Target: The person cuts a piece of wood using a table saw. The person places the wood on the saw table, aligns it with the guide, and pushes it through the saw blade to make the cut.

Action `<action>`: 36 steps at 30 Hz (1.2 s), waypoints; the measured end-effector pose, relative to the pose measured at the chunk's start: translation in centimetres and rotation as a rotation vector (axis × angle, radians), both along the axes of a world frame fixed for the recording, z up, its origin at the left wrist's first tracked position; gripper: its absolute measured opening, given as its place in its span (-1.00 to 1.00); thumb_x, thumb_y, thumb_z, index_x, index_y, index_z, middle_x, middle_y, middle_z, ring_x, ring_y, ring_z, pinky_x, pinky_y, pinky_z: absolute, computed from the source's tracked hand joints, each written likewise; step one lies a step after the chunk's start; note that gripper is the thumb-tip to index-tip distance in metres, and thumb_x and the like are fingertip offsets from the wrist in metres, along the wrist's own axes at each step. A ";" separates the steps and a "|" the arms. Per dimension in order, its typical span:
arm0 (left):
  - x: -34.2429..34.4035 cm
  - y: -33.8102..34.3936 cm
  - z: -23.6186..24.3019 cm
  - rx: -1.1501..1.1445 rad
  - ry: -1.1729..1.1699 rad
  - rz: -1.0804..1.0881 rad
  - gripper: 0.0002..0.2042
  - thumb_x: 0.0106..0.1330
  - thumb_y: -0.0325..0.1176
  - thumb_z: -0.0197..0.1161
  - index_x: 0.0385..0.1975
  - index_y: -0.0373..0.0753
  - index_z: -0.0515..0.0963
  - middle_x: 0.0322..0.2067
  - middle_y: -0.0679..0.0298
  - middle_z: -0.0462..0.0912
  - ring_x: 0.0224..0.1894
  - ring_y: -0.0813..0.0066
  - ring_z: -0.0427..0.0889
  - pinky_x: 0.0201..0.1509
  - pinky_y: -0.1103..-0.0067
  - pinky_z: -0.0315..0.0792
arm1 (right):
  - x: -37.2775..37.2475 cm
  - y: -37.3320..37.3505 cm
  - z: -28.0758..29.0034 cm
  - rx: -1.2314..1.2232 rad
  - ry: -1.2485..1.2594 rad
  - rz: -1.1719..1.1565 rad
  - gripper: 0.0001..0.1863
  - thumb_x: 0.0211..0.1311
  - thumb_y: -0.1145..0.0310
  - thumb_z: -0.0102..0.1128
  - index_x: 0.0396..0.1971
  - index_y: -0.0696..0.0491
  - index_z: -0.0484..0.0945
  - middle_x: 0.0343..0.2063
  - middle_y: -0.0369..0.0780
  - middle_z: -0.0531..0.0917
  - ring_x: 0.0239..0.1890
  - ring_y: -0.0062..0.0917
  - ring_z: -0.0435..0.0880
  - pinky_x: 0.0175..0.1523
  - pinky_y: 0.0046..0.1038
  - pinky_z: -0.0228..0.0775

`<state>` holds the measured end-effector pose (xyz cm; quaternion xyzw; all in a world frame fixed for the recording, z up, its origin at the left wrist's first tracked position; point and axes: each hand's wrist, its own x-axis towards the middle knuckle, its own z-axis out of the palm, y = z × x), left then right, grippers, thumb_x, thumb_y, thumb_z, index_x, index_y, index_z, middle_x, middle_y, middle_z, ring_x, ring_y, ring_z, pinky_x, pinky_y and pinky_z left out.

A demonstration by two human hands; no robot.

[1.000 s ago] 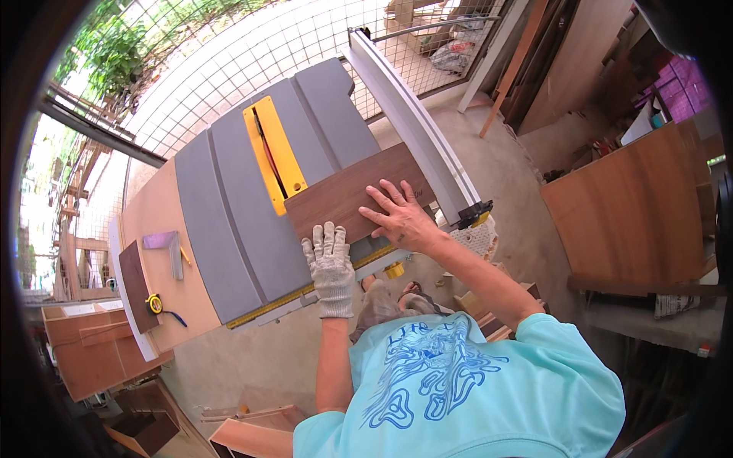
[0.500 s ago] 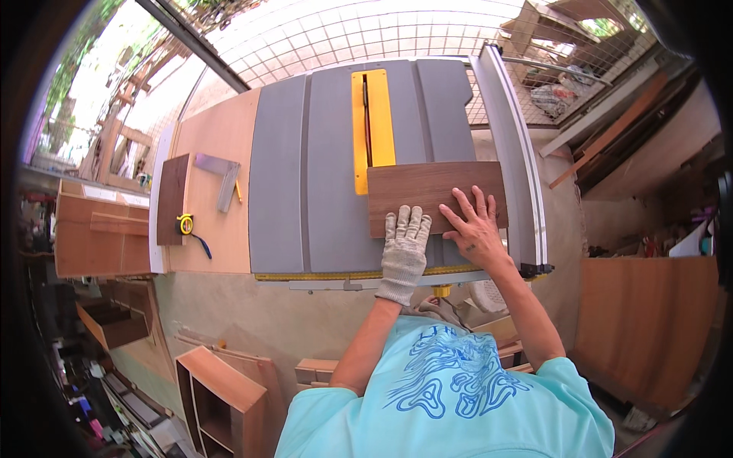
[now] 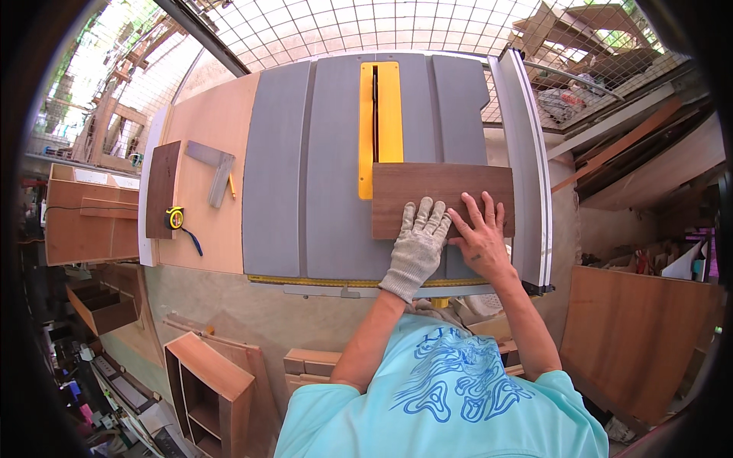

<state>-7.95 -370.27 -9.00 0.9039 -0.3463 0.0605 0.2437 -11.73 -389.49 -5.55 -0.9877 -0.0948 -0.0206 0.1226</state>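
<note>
A dark brown wooden board (image 3: 416,179) lies flat on the grey top of a table saw (image 3: 336,153). Its far left corner covers part of the yellow insert plate (image 3: 391,114), in line with the dark blade slot (image 3: 375,107), and its right end is against or very near the metal fence (image 3: 527,168). My left hand (image 3: 418,243), in a pale knit glove, rests with fingers stretched out on the board's near edge. Bare and with fingers spread, my right hand (image 3: 482,235) presses flat on the board's right part. The two hands are almost touching.
Left of the saw, a light wooden side panel (image 3: 214,237) carries a second dark board (image 3: 163,183), a try square (image 3: 219,172), a pencil (image 3: 232,187) and a yellow tape measure (image 3: 175,218). Wire mesh (image 3: 343,27) stands behind. An open wooden cabinet (image 3: 210,389) sits low at left.
My left hand has slid right along the board's near edge, closer to my right hand. The view has shifted slightly. The board keeps about the same place against the fence.
</note>
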 end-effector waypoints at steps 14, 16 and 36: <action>2.3 -0.4 0.3 0.027 0.018 -0.025 -0.47 0.30 -0.22 0.35 0.26 -0.28 0.57 0.40 0.06 0.47 0.52 0.01 0.31 0.60 -0.05 0.05 | 2.0 -0.2 0.4 0.031 0.016 -0.027 -0.31 0.12 0.22 0.51 0.32 -0.22 0.56 0.53 -0.17 0.23 0.59 0.06 0.01 0.58 0.29 -0.19; 2.5 -0.5 0.3 0.030 0.024 -0.030 -0.47 0.30 -0.22 0.35 0.26 -0.28 0.57 0.40 0.06 0.47 0.52 0.01 0.31 0.61 -0.05 0.05 | 2.2 -0.2 0.5 0.032 0.020 -0.033 -0.31 0.12 0.22 0.51 0.32 -0.22 0.56 0.52 -0.17 0.24 0.59 0.06 0.01 0.58 0.29 -0.19; 4.4 -0.9 0.0 0.027 0.027 -0.028 -0.47 0.28 -0.21 0.37 0.24 -0.27 0.60 0.38 0.08 0.50 0.53 0.05 0.31 0.60 -0.07 0.05 | 4.2 -0.6 0.6 0.024 0.040 -0.042 -0.34 0.15 0.14 0.49 0.31 -0.29 0.59 0.52 -0.21 0.25 0.60 0.05 -0.02 0.57 0.32 -0.19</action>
